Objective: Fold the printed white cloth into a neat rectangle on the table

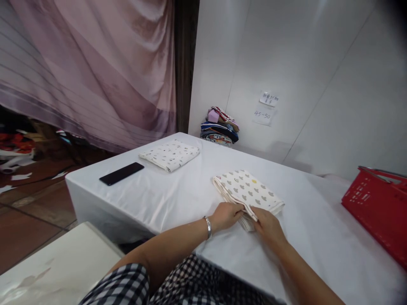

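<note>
A folded cream cloth (pixel 249 186) printed with grey mouse-head shapes lies on the white-covered table (pixel 178 203) in front of me. My left hand (pixel 226 215), with a silver bangle at the wrist, pinches the cloth's near edge. Close beside it my right hand (pixel 267 224) grips the same edge, slightly lifted, between thumb and fingers. The fingertips of both hands are partly hidden by the fabric. A second folded white cloth (pixel 171 155) with small dark prints rests flat farther back on the left, apart from my hands.
A black phone (pixel 122 173) lies near the table's left edge. At the right stands a red plastic basket (pixel 378 207). Folded fabrics (pixel 220 127) are piled beyond the far edge, against the white wall. A pale surface (pixel 60 267) is at lower left.
</note>
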Demonstrator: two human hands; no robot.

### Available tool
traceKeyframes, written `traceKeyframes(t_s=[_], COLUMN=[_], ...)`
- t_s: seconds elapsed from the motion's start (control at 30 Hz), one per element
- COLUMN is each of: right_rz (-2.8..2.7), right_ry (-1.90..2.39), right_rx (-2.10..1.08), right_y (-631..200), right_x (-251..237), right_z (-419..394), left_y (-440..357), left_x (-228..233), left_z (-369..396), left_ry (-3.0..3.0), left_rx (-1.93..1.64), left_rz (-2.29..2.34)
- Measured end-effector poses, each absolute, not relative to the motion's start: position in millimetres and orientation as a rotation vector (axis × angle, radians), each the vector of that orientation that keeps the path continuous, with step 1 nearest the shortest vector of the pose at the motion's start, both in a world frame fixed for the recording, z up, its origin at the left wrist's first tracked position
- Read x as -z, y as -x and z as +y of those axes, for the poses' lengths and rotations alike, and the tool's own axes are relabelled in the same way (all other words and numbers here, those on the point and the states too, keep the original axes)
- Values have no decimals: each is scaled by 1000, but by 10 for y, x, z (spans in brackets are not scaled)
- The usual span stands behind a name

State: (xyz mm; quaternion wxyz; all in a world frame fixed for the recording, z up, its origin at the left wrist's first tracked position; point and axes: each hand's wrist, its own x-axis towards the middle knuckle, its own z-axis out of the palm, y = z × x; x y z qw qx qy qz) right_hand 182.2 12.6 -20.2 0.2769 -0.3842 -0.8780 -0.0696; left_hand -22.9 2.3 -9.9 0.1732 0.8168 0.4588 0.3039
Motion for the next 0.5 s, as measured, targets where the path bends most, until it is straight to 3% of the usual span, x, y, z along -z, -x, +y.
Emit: traceKeyframes(t_s=[0.23,0.5], right_rz=[-2293,-2294], right_ry=[1153,1210], right_rx=[40,-87], right_y=[-1832,-1835], right_x=[117,91], right_z=[141,134], left_y=[570,844], left_x=[180,229], left_z=[320,774], left_ry=[-1774,-1599], left_rx=[-1077,-1086], left_rz=[1717,1831])
